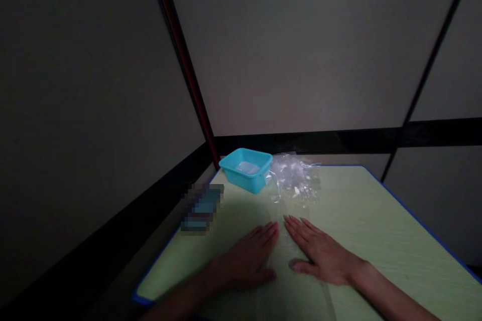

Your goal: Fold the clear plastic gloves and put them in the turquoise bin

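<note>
Flat on the light green table (376,220), my left hand (250,257) and my right hand (322,251) lie close together with their fingertips a little apart. Both have their fingers stretched out and thumbs pointing inward. Beneath and between them is a thin clear plastic sheet or bag (289,238), its outline faint against the tabletop. Neither hand grips anything. Beyond the hands sits a turquoise basket (244,178) with something whitish and clear inside. A crumpled pile of clear plastic bags (295,173) lies just right of the basket.
A pixelated, blurred object (203,208) is at the table's left edge. Blue trim borders the table. Grey wall panels with dark strips rise behind and to the left, close to the table's edges.
</note>
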`<state>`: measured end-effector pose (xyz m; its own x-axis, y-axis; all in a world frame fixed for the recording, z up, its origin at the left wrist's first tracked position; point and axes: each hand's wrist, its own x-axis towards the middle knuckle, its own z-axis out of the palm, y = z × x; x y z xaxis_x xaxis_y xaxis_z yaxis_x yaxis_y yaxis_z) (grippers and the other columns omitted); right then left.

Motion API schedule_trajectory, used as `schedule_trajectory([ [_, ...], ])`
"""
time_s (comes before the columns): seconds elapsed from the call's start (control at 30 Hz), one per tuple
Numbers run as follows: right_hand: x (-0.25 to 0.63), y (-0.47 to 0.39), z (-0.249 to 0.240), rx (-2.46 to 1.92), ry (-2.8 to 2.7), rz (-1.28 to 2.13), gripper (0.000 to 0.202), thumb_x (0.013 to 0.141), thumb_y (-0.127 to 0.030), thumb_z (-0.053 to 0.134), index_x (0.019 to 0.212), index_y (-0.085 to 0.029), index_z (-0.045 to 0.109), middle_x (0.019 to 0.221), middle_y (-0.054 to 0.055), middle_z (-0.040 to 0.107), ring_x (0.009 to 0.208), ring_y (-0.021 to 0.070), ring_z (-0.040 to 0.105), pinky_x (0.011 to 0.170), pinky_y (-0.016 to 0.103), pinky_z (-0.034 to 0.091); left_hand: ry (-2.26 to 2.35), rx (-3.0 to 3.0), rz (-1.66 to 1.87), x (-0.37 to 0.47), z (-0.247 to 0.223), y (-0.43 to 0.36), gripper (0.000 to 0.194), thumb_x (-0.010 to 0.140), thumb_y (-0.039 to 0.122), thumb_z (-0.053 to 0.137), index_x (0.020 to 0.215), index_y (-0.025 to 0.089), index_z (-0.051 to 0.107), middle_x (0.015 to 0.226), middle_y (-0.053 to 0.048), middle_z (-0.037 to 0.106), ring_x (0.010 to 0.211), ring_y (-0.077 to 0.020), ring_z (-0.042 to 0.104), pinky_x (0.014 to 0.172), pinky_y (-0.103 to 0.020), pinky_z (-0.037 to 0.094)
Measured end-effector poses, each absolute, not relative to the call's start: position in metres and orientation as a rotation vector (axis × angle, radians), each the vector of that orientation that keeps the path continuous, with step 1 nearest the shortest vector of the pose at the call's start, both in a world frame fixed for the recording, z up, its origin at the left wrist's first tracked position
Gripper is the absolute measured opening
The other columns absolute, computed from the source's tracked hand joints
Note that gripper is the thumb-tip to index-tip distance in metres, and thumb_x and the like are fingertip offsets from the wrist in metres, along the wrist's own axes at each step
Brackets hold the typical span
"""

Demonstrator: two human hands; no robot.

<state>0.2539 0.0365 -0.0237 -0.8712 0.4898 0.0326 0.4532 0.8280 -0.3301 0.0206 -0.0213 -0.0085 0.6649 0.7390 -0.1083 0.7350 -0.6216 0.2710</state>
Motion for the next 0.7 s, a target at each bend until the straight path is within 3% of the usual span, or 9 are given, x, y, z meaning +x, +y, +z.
schedule_trajectory([
  [0.27,0.255,0.040,-0.019,-0.683,-2.815,0.527,0.078,0.080,-0.057,0.039,0.137,-0.012,0.012,0.143,0.013,0.010,0.130,0.0234,0.009,0.106,0.041,0.007,1.177,2.568,0.072,0.019,-0.005,-0.035,0.075,0.083,0.049,0.040,0.137,0.015,0.002,0.143,-0.010,0.001,0.130,-0.0250,0.006,0.106,-0.038,0.011],
  [0.37,0.254,0.038,-0.009,-0.583,-2.768,0.568,0.070,0.078,-0.053,0.047,0.133,-0.014,0.029,0.139,0.014,0.025,0.127,0.0251,0.021,0.104,0.041,0.015,1.108,2.590,0.091,0.016,-0.005,-0.047,0.075,0.082,0.050,0.042,0.137,0.017,0.005,0.143,-0.010,0.004,0.130,-0.0262,0.010,0.105,-0.039,0.014],
  [0.43,0.253,0.035,-0.005,-0.539,-2.716,0.619,0.055,0.074,-0.050,0.055,0.116,-0.015,0.051,0.122,0.012,0.048,0.115,0.0238,0.040,0.096,0.036,0.030,1.043,2.613,0.117,0.014,-0.004,-0.055,0.073,0.080,0.051,0.045,0.137,0.020,0.012,0.143,-0.009,0.009,0.129,-0.0265,0.014,0.104,-0.038,0.018],
  [0.5,0.251,0.034,-0.005,-0.507,-2.688,0.671,0.038,0.068,-0.047,0.062,0.089,-0.016,0.062,0.092,0.007,0.060,0.092,0.0198,0.052,0.079,0.030,0.040,0.999,2.633,0.187,0.011,-0.003,-0.064,0.068,0.079,0.051,0.046,0.135,0.023,0.020,0.142,-0.008,0.017,0.128,-0.0256,0.019,0.104,-0.037,0.020],
  [0.6,0.249,0.031,-0.015,-0.395,-2.764,0.791,0.026,0.060,-0.041,0.070,0.064,-0.016,0.061,0.063,-0.001,0.055,0.061,0.0118,0.051,0.054,0.021,0.038,0.972,2.634,0.320,0.009,-0.002,-0.073,0.049,0.086,0.042,0.039,0.131,0.026,0.028,0.138,-0.007,0.030,0.125,-0.0214,0.027,0.103,-0.034,0.022],
  [0.7,0.248,0.027,-0.025,-0.269,-2.872,0.943,0.020,0.051,-0.028,0.074,0.057,-0.016,0.059,0.053,-0.007,0.049,0.047,0.0064,0.042,0.042,0.017,0.028,0.955,2.614,0.392,0.009,-0.003,-0.076,0.040,0.089,0.038,0.034,0.127,0.026,0.032,0.133,-0.007,0.038,0.122,-0.0193,0.033,0.101,-0.032,0.025],
])
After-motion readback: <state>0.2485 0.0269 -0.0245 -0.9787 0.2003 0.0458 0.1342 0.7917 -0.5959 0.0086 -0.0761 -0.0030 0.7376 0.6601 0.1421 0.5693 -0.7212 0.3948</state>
